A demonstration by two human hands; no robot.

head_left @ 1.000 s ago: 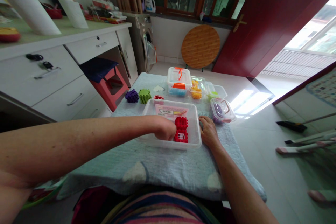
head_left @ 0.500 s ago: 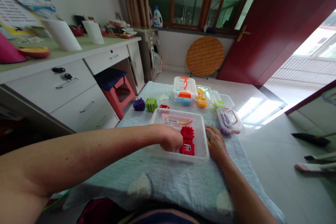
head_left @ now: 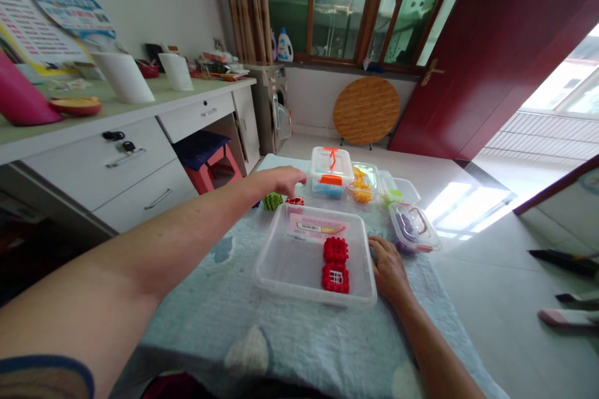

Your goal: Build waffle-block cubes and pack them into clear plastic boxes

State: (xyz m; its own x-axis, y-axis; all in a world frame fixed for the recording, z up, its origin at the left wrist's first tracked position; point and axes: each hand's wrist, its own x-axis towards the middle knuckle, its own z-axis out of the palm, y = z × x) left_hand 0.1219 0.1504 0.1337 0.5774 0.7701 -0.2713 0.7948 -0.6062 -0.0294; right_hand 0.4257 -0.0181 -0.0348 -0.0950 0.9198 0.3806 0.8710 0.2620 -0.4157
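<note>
My left hand [head_left: 289,181] reaches out over the far side of the table, its fingers partly apart and no object visible in them. Just below it sits a red-and-white block [head_left: 294,201], beside a green notched block [head_left: 272,201] half covered by my forearm. An open clear plastic box [head_left: 285,262] stands in front, with two red notched blocks [head_left: 336,264] lying end to end in its right half. Against the right side of this box, my right hand [head_left: 388,265] rests on the cloth with fingers outstretched. A dark block is mostly hidden behind my left arm.
Behind the open box stand a lidded box with orange clips [head_left: 332,171], a clear container of yellow pieces [head_left: 362,184], and a container with green pieces [head_left: 395,193]. A lidded box of purple pieces [head_left: 412,227] is near my right hand. A red stool [head_left: 210,165] stands left.
My left hand has left the inside of the clear box and moved away from me, to above the red-and-white block. Both red blocks stay in the box. My right hand keeps its place.
</note>
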